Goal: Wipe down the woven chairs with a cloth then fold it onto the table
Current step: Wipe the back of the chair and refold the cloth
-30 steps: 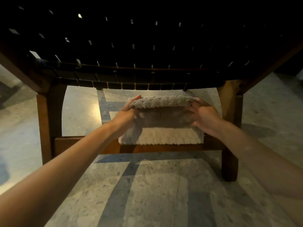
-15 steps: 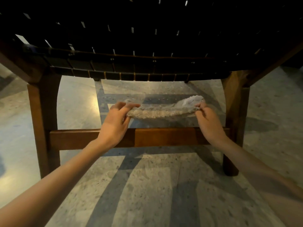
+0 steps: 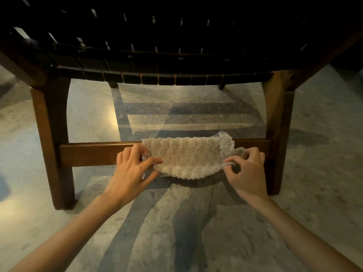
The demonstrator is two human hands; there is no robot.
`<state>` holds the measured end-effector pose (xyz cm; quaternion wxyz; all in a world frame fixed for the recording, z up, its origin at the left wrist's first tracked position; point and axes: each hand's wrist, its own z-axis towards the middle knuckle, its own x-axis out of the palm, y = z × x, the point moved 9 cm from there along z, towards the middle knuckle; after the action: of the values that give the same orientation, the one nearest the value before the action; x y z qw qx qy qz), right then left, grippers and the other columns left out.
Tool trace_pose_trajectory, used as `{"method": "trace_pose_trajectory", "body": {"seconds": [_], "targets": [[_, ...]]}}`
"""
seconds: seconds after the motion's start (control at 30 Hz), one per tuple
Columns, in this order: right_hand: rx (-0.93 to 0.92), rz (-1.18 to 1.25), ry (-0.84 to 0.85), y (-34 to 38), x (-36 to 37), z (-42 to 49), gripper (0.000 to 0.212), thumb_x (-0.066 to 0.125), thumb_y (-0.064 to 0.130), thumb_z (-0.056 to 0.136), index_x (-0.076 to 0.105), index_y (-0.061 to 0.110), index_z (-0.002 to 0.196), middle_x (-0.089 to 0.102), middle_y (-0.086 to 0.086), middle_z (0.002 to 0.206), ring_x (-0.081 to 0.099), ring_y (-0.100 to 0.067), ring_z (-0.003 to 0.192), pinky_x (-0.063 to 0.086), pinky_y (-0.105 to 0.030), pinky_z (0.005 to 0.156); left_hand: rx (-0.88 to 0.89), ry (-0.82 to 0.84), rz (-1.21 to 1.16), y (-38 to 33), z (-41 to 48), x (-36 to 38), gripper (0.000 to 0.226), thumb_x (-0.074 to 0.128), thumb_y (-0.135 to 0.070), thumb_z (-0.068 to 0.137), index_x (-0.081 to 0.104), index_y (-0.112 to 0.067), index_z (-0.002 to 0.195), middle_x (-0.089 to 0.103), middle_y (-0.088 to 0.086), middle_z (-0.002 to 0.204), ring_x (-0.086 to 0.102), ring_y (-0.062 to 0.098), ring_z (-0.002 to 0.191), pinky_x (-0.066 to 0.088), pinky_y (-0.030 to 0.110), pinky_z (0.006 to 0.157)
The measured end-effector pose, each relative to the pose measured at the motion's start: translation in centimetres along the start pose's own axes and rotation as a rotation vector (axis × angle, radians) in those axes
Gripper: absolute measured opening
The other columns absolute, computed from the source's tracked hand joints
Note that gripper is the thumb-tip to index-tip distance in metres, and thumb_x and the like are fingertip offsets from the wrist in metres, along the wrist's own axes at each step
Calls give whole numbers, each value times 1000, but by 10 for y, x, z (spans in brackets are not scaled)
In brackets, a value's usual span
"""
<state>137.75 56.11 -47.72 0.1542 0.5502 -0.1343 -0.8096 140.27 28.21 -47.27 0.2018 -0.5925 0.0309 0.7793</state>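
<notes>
A beige ribbed cloth is stretched sideways in front of the low wooden crossbar of a woven chair. My left hand pinches the cloth's left end between thumb and fingers. My right hand grips the bunched right end. The cloth sags in a shallow curve between the two hands and covers the middle of the bar. The chair's dark woven seat fills the top of the view, seen from low down.
The chair's left front leg and right front leg stand on a speckled stone floor. Striped shadows of the weave fall on the floor under the seat.
Both hands have come down with the cloth from just under the seat edge to the crossbar. The cloth, earlier folded over and held flat, now hangs spread against the bar.
</notes>
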Motion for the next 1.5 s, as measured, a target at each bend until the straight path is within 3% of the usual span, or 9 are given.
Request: {"method": "trace_pose_trajectory", "body": {"seconds": [0.17,0.37,0.5,0.67,0.77,0.87,1.03,1.23,1.5], "targets": [[-82,-222,50,22,-9,-4,22,59,44,80,72,32,66,33,6,83,30,-12,78,34,-29,68,87,-15,-23,-8,11,-4,58,42,-70,82,60,-28,118,40,3,115,37,20,106,35,35,87],[-260,-208,-95,68,-21,12,27,77,28,74,65,21,97,50,-11,121,47,-29,108,38,-34,87,153,118,123,-33,64,8,76,27,-63,88,29,-12,145,35,14,144,35,30,131,28,42,111],[-538,-232,247,99,19,39,75,74,48,75,40,22,137,45,-1,138,42,-22,129,26,-39,111,200,280,245,-38,86,37,87,35,-71,83,19,-13,146,30,7,149,30,24,136,25,35,112],[-570,-340,568,78,61,61,78,51,72,78,27,35,141,54,4,127,51,-16,117,37,-37,99,188,284,201,-29,83,45,78,32,-73,81,31,-20,138,48,0,130,48,17,114,39,29,93],[-533,-351,439,45,47,59,75,40,77,78,38,28,135,54,3,116,51,-16,107,38,-34,93,199,202,290,-28,72,44,84,17,-72,82,32,-15,140,49,2,122,49,18,105,40,32,90],[-463,-425,296,25,41,46,80,34,73,81,33,22,142,46,-5,119,45,-23,108,31,-38,99,214,75,286,-29,65,40,77,35,-64,86,41,-8,139,54,10,115,54,25,98,45,39,86],[-629,-450,220,67,59,35,91,55,67,78,13,21,145,45,-12,131,48,-30,108,35,-42,96,192,126,314,-31,72,49,81,50,-68,82,36,-14,141,51,8,124,51,24,104,41,37,90],[-780,-331,155,99,67,44,82,77,53,64,53,8,129,61,-13,105,60,-29,79,49,-39,66,205,113,320,-39,88,45,65,63,-66,69,56,-12,106,60,6,90,59,22,71,46,34,59],[-875,-231,71,75,58,51,72,68,59,70,58,10,122,61,-8,92,59,-24,69,46,-34,57,204,148,287,-46,97,56,66,75,-63,60,57,-12,98,63,7,83,61,22,62,45,29,51]]}}
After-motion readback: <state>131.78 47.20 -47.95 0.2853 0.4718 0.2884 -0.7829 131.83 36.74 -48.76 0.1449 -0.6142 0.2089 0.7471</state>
